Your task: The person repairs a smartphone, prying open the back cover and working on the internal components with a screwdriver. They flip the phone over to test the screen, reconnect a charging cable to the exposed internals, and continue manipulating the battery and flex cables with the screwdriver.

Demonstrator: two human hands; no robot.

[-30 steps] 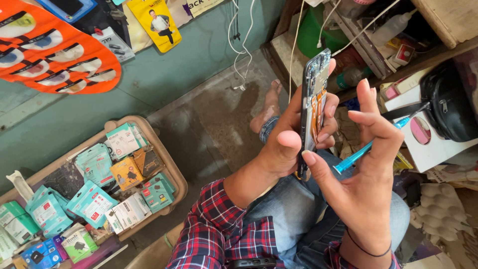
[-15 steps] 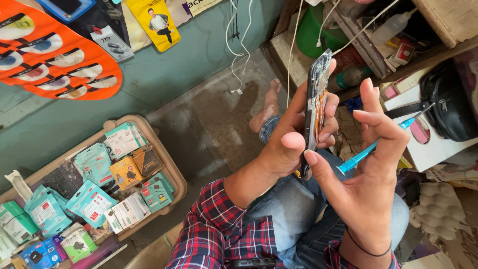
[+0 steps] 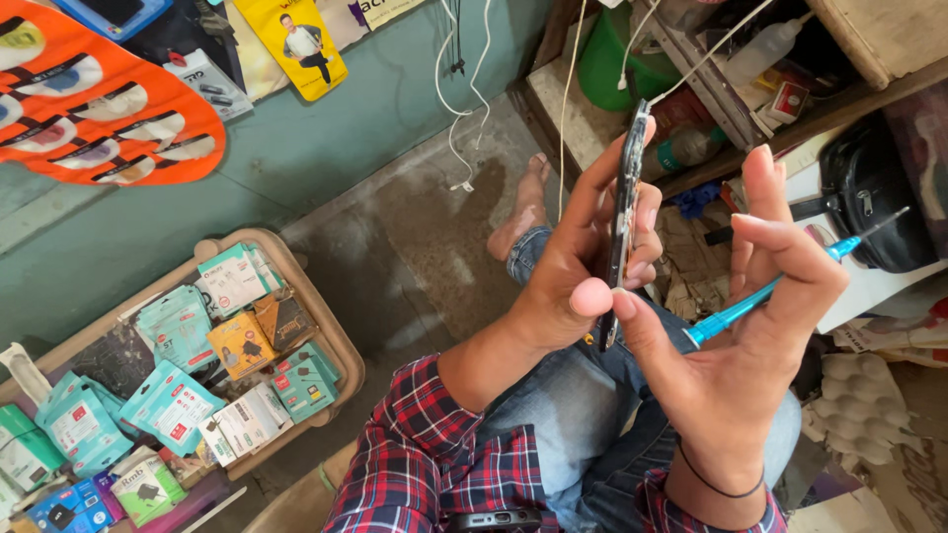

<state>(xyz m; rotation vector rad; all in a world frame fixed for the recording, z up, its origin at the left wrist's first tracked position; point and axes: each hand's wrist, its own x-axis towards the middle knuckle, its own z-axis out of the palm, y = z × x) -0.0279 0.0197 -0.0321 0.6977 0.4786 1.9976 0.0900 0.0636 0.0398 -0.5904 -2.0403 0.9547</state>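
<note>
Your left hand point(image 3: 568, 286) fingers clamp the phone point(image 3: 622, 207) edge-on above your knee, steadying it, while your right hand point(image 3: 750, 326) beside the phone pinches the blue screwdriver point(image 3: 780, 286), thumb pressing the phone's lower edge.

Red plaid sleeves point(image 3: 425, 464), blue jeans point(image 3: 583, 415) — black wristband point(image 3: 713, 484), barefoot.

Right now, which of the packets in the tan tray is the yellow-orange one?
The yellow-orange packet lies near the middle of the tan tray, ringed by teal and white packets; it is the only one of that colour there.
</note>
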